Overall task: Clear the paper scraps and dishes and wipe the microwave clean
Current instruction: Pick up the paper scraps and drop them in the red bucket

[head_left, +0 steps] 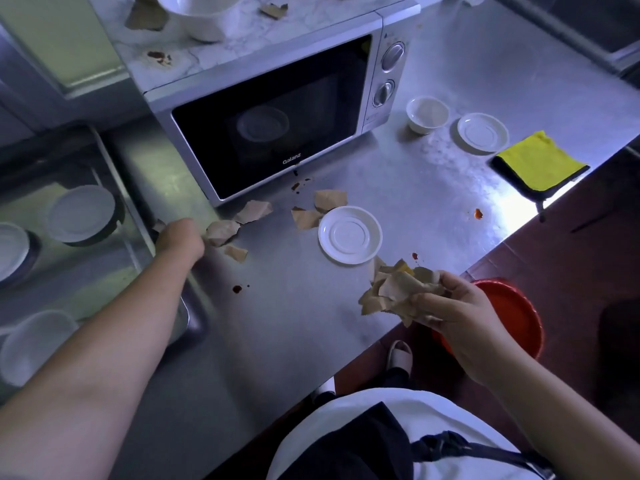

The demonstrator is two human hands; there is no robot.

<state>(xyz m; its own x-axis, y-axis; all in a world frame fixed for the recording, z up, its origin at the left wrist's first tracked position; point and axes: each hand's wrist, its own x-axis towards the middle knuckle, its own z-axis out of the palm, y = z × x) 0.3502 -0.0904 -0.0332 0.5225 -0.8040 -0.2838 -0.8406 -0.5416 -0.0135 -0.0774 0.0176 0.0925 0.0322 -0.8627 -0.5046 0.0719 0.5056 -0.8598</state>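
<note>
My right hand [460,315] grips a bunch of brown paper scraps [394,292] above the counter's front edge. My left hand [180,237] reaches to the scraps [221,232] lying in front of the microwave [273,109]; its fingers are curled at a scrap, and the grip itself is hidden. More scraps [329,200] lie beside a white saucer [349,234]. On the microwave top sit a white bowl [204,15], scraps [145,15] and a brown stain [159,57]. A small cup [426,114] and second saucer [482,132] stand to its right.
A yellow cloth [538,164] lies at the counter's right edge. A red bin [509,313] stands on the floor below my right hand. The sink [114,278] at left holds white dishes [81,213]. Sauce spots [237,289] dot the steel counter [433,188].
</note>
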